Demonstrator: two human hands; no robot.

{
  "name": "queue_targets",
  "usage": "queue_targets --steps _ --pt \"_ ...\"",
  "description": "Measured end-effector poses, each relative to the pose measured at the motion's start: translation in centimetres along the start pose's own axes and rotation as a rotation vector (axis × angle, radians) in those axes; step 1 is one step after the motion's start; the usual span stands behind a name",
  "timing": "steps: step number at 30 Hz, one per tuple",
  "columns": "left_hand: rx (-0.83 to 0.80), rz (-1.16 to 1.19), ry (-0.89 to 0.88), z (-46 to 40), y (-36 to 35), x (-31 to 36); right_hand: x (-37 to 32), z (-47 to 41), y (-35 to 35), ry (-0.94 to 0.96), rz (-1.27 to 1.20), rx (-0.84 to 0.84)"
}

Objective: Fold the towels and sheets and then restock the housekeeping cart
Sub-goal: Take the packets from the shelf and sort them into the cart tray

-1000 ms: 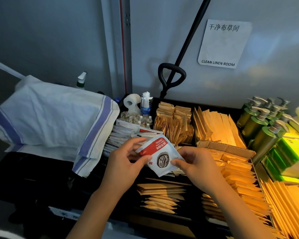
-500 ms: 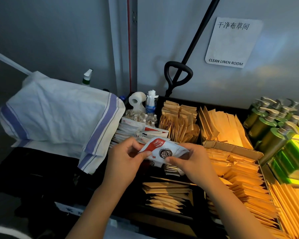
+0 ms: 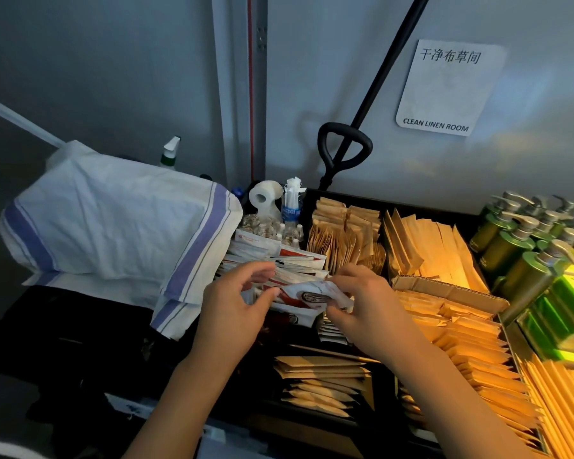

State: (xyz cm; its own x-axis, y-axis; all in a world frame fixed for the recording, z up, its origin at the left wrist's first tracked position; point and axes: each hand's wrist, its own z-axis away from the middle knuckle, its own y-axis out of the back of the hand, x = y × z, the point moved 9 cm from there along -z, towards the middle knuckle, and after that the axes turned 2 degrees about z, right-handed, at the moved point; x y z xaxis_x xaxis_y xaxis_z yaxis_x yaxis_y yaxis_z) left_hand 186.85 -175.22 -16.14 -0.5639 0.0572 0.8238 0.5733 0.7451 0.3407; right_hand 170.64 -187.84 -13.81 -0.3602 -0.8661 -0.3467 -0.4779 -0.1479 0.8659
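The head view looks down on a cart tray [image 3: 391, 202] with dark walls, in the middle and right of the frame. In the centre, both hands hold one red and white packet [image 3: 307, 294] above a stack of the same packets [image 3: 279, 260]. The left hand [image 3: 236, 306] pinches the left edge of the packet between thumb and curled fingers. The right hand [image 3: 367, 304] grips the right end, with its fingers curled round it. The packet is bent and lies almost flat, just over the stack.

Right of the stack, upright brown paper sachets [image 3: 342, 233] fill one compartment, and longer brown sleeves [image 3: 424, 250] lean in the next one. More flat brown sachets [image 3: 471, 352] lie in rows at the lower right, and another pile [image 3: 318, 379] lies at the bottom centre.

At the right edge stand green pump bottles [image 3: 517, 246]. In the upper centre of the tray there are a paper roll [image 3: 262, 197] and small clear bottles [image 3: 272, 228]. At the left, a white towel with blue stripes [image 3: 113, 223] is draped over something; its corner hangs just beside the left hand. Behind the towel a spray bottle [image 3: 170, 154] shows. A black handle [image 3: 343, 150] leans on the wall, and a sign [image 3: 444, 91] at the upper right reads "CLEAN LINEN ROOM".
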Motion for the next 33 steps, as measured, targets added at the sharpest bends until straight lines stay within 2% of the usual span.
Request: queue_targets --steps 4,11,18,26,30,33 --pt "-0.061 -0.066 -0.080 0.0 -0.8 0.6 -1.5 -0.9 -0.9 0.071 0.137 -0.033" --pt "-0.022 -0.105 -0.094 -0.6 0.4 -0.1 -2.6 -1.3 0.3 0.085 0.203 0.029" --pt "-0.045 -0.099 -0.103 -1.1 -0.4 -0.1 -4.1 -2.9 -2.6 0.137 0.332 -0.122" --pt "-0.102 -0.107 -0.126 -1.1 -1.2 -0.7 -4.3 -2.5 -3.6 0.163 0.422 -0.137" --pt "-0.111 -0.155 -0.056 -1.4 -1.5 -1.9 -4.5 -3.0 -4.9 0.170 0.482 -0.167" --pt "-0.113 -0.247 -0.042 -2.1 -1.4 -2.0 -4.3 -3.6 -4.8 0.165 0.404 -0.150"
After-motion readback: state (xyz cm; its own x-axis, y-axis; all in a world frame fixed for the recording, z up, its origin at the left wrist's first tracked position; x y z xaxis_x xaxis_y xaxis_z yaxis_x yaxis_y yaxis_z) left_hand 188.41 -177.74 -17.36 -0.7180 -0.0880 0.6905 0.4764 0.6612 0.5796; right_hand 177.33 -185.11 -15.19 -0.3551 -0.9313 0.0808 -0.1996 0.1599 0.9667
